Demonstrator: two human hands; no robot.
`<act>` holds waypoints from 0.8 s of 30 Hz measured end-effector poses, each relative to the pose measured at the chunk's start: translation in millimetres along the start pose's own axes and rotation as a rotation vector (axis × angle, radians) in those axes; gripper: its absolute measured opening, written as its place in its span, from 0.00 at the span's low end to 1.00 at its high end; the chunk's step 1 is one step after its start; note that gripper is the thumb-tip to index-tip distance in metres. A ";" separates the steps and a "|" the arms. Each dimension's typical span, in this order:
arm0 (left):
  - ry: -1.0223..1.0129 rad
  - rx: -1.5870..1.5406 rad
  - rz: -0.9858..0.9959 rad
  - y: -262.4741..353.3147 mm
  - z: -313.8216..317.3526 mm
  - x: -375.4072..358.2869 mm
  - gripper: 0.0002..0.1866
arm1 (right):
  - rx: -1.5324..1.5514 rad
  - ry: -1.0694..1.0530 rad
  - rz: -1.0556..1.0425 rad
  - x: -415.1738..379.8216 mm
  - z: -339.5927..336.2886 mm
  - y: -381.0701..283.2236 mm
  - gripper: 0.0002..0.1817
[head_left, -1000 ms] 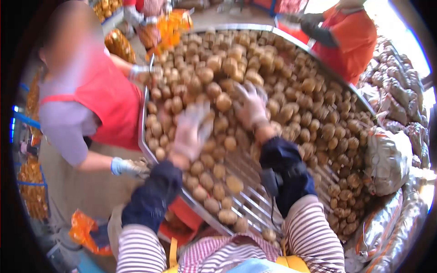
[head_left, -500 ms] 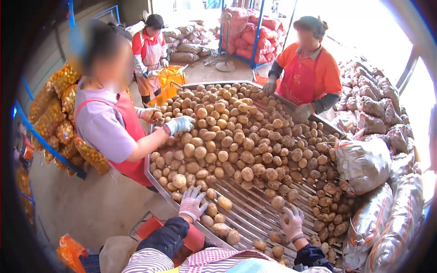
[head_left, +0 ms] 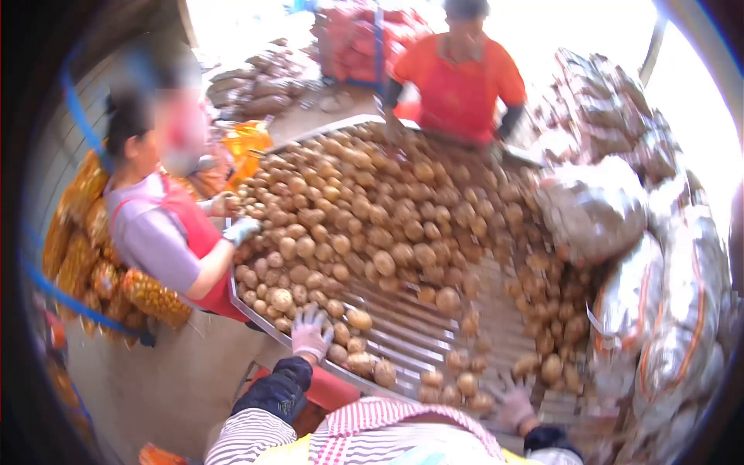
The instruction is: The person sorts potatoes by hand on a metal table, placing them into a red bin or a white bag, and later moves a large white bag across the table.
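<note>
Potatoes (head_left: pixel 384 262) lie heaped on a slatted metal sorting table (head_left: pixel 411 333). My left hand (head_left: pixel 311 335), in a pale knit glove, is at the near left rim with its fingers spread. It rests against potatoes there, gripping none that I can see. Near the front edge, my right hand (head_left: pixel 513 404) is gloved as well, its fingers stretched out over the slats. Just left of it sits a small group of potatoes (head_left: pixel 466 384). Motion blurs that hand slightly, but nothing shows in it.
A person in a pink apron (head_left: pixel 190 232) handles potatoes at the left rim; another, in an orange shirt (head_left: pixel 457 85), stands at the far side. Filled sacks (head_left: pixel 593 209) crowd the right. A red container (head_left: pixel 333 387) stands below the near edge.
The whole view has shifted as my head moved. My right hand has come nearer to the front edge, and potatoes beside it have shifted. My left hand stays at the left rim.
</note>
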State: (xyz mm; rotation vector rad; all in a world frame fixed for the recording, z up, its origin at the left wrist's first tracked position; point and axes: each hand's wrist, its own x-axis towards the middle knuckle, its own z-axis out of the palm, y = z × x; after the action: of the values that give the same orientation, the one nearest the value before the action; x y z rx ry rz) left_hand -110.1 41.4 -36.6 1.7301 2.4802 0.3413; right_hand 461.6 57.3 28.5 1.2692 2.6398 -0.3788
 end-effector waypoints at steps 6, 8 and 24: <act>0.023 0.025 0.112 -11.3 4.6 7.7 0.21 | 0.174 0.149 -0.138 57.0 18.0 -33.2 0.56; 0.009 0.007 0.098 -17.6 8.4 9.7 0.21 | 0.327 0.253 -0.166 90.6 14.5 -59.4 0.51; 0.034 0.027 0.109 -18.2 9.5 9.9 0.20 | -0.048 0.980 0.798 19.3 0.3 46.9 0.27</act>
State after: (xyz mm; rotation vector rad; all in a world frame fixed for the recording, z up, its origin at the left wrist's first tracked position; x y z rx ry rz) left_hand -128.2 45.8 -49.7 1.8908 2.4299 0.3503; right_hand 486.6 99.7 16.0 2.8201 2.3239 0.5692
